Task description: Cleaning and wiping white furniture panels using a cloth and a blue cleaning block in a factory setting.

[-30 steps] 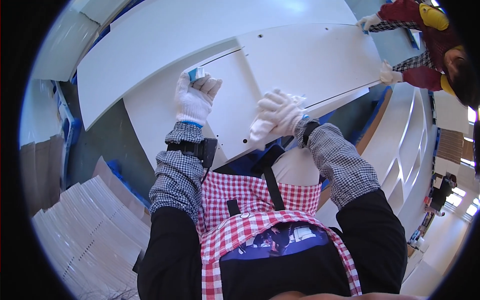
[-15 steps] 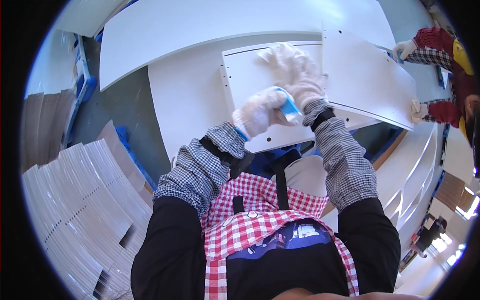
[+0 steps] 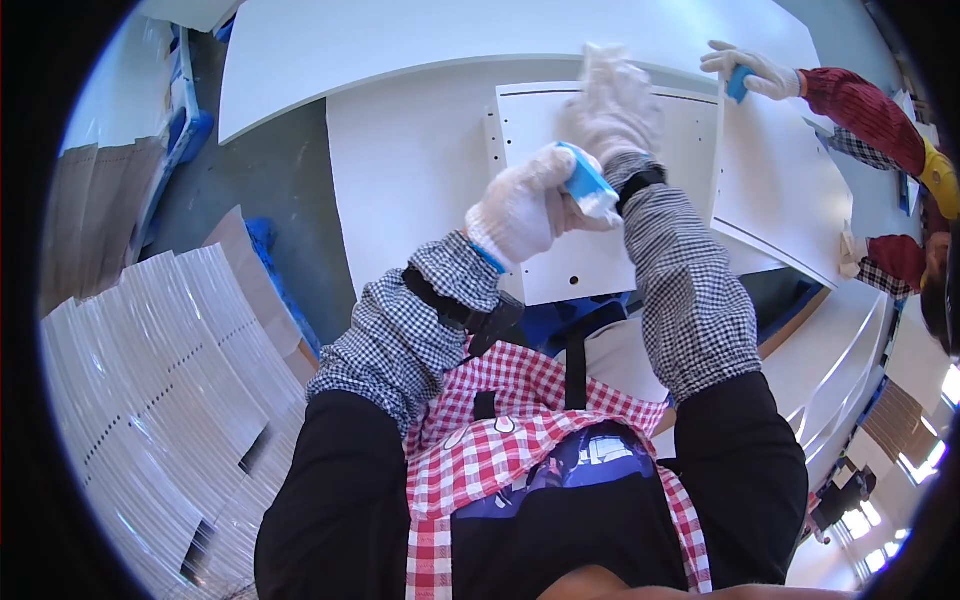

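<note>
My left hand [image 3: 520, 205], in a white knit glove, is closed around a small blue block with a whitish edge [image 3: 588, 182], held above a white drilled panel [image 3: 560, 270]. My right hand [image 3: 615, 115], gloved too, reaches forward over that panel's far edge. Under its outstretched fingers is what looks like a crumpled white cloth [image 3: 605, 58]; motion smears the fingers. Dark holes and a thin dark groove mark the panel.
A co-worker's gloved hand [image 3: 755, 75] at the right holds another blue block near a second white panel [image 3: 775, 190]. A long white board [image 3: 420, 40] lies at the far side. Stacked wrapped panels [image 3: 160, 400] stand at the left.
My right hand has moved forward to the panel's far edge. My left hand, still holding the blue block, has shifted slightly. The co-worker's hand has reached in over the right panel.
</note>
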The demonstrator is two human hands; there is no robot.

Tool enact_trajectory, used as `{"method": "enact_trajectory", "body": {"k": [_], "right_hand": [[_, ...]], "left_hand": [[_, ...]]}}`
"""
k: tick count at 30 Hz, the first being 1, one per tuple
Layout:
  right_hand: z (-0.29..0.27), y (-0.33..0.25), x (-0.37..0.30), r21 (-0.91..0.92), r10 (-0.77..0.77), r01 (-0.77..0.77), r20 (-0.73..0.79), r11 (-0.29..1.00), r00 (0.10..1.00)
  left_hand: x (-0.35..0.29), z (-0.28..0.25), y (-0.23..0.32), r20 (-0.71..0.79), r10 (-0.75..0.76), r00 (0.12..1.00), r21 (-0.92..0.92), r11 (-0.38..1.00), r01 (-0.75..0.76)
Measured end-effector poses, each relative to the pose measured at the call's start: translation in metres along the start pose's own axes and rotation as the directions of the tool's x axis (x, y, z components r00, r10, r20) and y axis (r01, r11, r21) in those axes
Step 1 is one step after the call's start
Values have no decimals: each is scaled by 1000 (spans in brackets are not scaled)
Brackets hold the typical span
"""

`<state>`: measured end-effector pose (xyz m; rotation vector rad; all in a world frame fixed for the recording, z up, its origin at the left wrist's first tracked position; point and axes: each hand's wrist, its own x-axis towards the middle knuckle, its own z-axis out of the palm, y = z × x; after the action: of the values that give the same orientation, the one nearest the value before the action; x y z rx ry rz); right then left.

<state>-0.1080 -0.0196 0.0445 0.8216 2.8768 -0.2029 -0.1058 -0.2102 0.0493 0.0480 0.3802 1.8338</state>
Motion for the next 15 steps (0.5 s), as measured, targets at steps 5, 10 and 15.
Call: {"method": "enact_trajectory", "body": {"k": [5,10,15], "right_hand": [[113,40,-53,910,-321,89,49,404,946],[14,29,-116,-144,-413,557,527,818,743],[24,164,-79,-183,361,-337,117,924,925]], "left_hand": [[37,17,-6,23,42,999,-117,992,-39],[10,-8,15,-27,177,984,-60,982,-178],[12,-8,20,-143,218,965,-51,973,-227]]}}
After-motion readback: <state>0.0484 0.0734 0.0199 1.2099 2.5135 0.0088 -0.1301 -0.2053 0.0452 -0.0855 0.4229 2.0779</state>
